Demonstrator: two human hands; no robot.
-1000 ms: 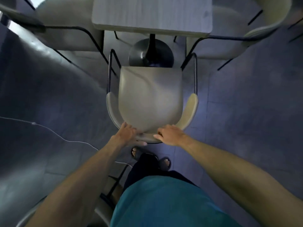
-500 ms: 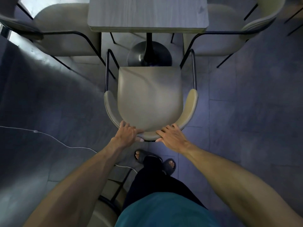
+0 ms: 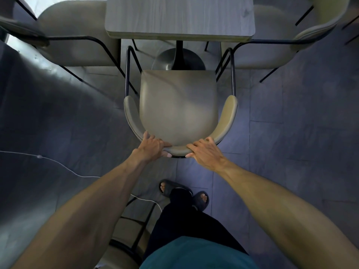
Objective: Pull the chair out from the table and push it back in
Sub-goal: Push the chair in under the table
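A beige chair with a curved backrest and black metal legs stands in front of me, seen from above. Its front edge lies just short of the grey wooden table and beside the table's round black base. My left hand grips the backrest's left part, fingers over the top and thumb behind. My right hand grips the backrest's right part the same way.
Two more beige chairs flank the table, one at the left and one at the right. Another chair stands close behind my left arm. A thin white cable runs across the grey tiled floor. My feet are just behind the chair.
The chair has slid away from me toward the table. My arms have stretched out and my feet now stand farther behind the backrest. Both hands keep their grip.
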